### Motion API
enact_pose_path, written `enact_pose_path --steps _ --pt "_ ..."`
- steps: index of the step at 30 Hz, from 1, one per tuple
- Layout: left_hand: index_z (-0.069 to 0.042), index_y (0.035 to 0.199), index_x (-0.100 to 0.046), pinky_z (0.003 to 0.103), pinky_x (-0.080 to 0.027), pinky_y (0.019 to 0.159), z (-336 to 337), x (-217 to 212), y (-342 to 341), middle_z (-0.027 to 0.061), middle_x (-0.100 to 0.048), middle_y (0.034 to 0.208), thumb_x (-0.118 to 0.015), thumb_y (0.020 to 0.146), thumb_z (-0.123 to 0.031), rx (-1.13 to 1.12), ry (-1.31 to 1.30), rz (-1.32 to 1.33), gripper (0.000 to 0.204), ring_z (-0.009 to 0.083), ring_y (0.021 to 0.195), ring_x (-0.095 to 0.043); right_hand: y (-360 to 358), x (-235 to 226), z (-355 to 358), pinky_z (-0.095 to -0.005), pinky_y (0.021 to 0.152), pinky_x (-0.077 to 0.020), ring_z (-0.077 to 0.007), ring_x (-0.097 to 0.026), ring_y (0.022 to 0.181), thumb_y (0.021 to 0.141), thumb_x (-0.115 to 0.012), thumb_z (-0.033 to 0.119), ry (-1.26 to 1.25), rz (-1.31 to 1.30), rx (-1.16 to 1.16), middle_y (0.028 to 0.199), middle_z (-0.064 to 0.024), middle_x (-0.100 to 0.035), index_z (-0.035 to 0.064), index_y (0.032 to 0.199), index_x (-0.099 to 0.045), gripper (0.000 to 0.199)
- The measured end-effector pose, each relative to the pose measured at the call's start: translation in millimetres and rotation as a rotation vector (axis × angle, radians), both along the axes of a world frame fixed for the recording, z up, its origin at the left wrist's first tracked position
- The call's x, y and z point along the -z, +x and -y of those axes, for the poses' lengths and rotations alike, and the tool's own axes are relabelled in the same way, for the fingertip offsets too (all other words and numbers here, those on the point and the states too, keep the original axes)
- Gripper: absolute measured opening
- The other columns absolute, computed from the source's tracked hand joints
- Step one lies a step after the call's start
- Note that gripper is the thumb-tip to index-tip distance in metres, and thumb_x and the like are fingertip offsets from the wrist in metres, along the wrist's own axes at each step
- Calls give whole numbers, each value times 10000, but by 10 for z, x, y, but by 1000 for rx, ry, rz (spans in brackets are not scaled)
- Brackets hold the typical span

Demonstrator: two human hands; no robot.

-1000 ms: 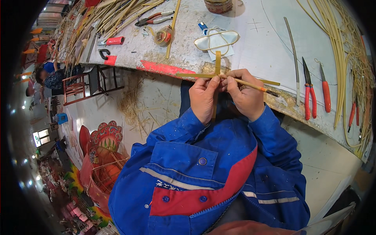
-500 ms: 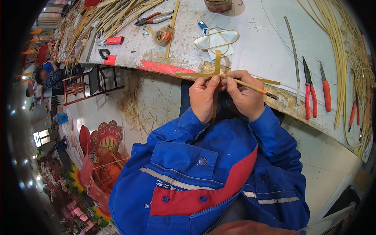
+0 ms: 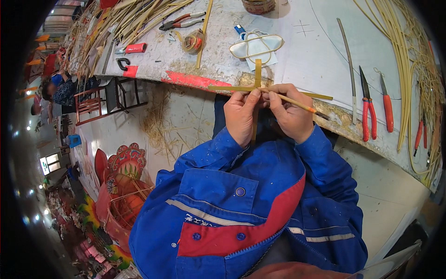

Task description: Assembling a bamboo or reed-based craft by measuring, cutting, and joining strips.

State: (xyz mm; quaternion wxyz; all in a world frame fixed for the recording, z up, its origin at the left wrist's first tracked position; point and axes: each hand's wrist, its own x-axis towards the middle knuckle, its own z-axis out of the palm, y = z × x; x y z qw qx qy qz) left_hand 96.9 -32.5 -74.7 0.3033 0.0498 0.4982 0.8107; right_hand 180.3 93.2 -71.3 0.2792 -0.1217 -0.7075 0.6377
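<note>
Two flat yellow-green bamboo strips [image 3: 258, 73] cross near the table's front edge, one running left to right and the other away from me. My left hand [image 3: 241, 115] pinches them at the crossing between thumb and forefinger. Close beside it on the right, my right hand [image 3: 292, 113] grips a slim tan stick [image 3: 297, 103] with an orange band and a dark end pointing right. Its other end meets the crossing, where my fingertips partly hide the contact. The crosswise strip also passes behind my right hand and comes out on its right.
On the table [image 3: 297, 60] lie a wire-framed white piece [image 3: 257, 48], a tape measure [image 3: 191, 43] and pliers [image 3: 182, 21]. Red-handled long-nose pliers [image 3: 368, 107], an awl-like red-handled tool [image 3: 386, 104] and bundled strips [image 3: 395, 60] are at right. A painted lantern-like figure [image 3: 123, 200] stands left.
The dark end of the stick has tilted slightly and looks blurred. Both hands and the crossed strips stay almost where they were.
</note>
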Motion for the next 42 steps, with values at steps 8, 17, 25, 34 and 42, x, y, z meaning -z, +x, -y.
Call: enact_pose_path --steps 8,17,25,34,42 --pt "77 1207 -639 300 -593 874 -11 -39 -8 149 -741 1093 -656 1057 -138 15 -39 36 262 198 964 -743 49 6 6 -268 712 -607 -127 -718 777 1054 -573 41 -73 -41 123 964 -145 -753 -57 1131 -628 136" --pt "76 1211 -639 298 -593 879 -2 -62 26 149 -744 1080 -650 1060 -137 15 -54 40 261 197 974 -746 43 16 35 -251 620 -550 -98 -662 701 1041 -625 97 120 -51 288 949 -104 -737 -14 1202 -651 197" --pt "43 1190 -679 276 -588 791 71 -109 -9 112 -748 1053 -661 1054 -139 65 -62 -56 227 158 915 -730 133 -249 -49 -362 618 -566 -274 -703 718 903 -741 4 685 38 227 940 -154 -698 47 1204 -697 307" --pt "-22 1167 -720 234 -526 599 278 -290 -185 51 -733 924 -767 975 -98 179 -164 -344 212 95 756 -674 517 -600 -322 -399 660 -569 -337 -712 799 873 -780 10 855 146 398 929 -164 -698 33 1157 -713 292" --pt "-9 1144 -732 232 -529 598 451 -177 -392 54 -716 947 -813 923 -57 344 -115 -226 240 103 726 -669 727 -475 -648 -382 742 -570 -354 -701 830 896 -773 11 870 413 515 956 -190 -688 1 1182 -689 298"
